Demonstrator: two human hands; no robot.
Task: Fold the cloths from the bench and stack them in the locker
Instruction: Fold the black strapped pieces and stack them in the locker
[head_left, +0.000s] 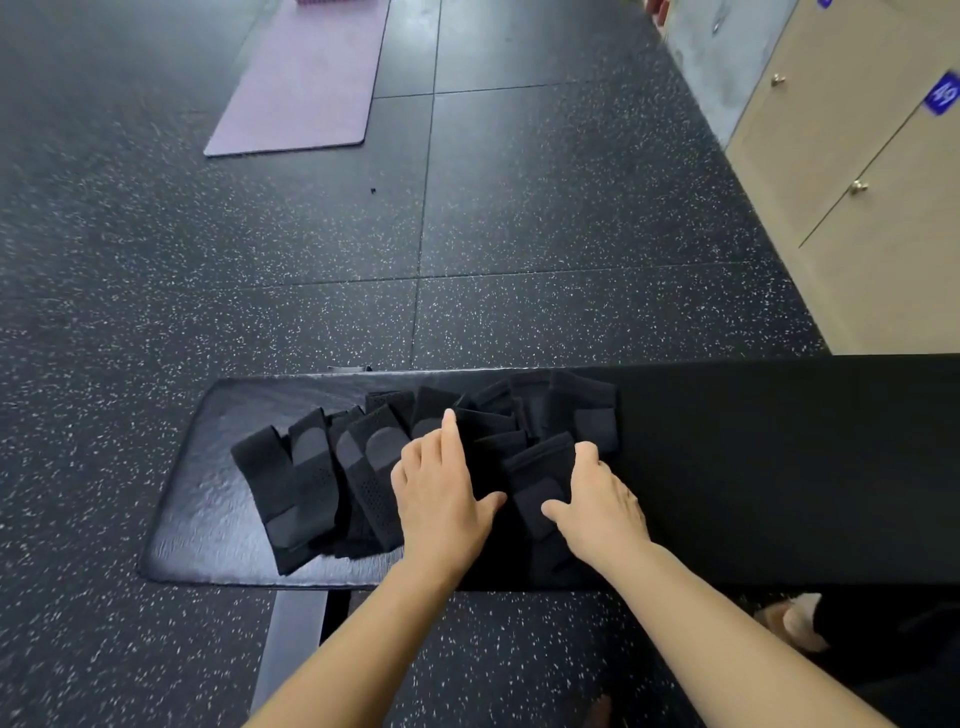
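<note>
Several black cloths (311, 483) lie folded and overlapping in a row on the left part of the black bench (753, 467). My left hand (441, 488) lies flat with straight fingers on the cloths in the middle of the row, its index finger pointing away. My right hand (597, 499) presses down on a folded black cloth (540, 467) just to the right, fingers bent at its far edge and thumb spread on top. The beige lockers (857, 171) stand at the right with their doors closed.
A purple mat (306, 78) lies on the speckled dark rubber floor (519, 208) far ahead. The bench's right half holds nothing. A blue number plate (943, 93) marks one locker door. Part of a foot shows at the lower right.
</note>
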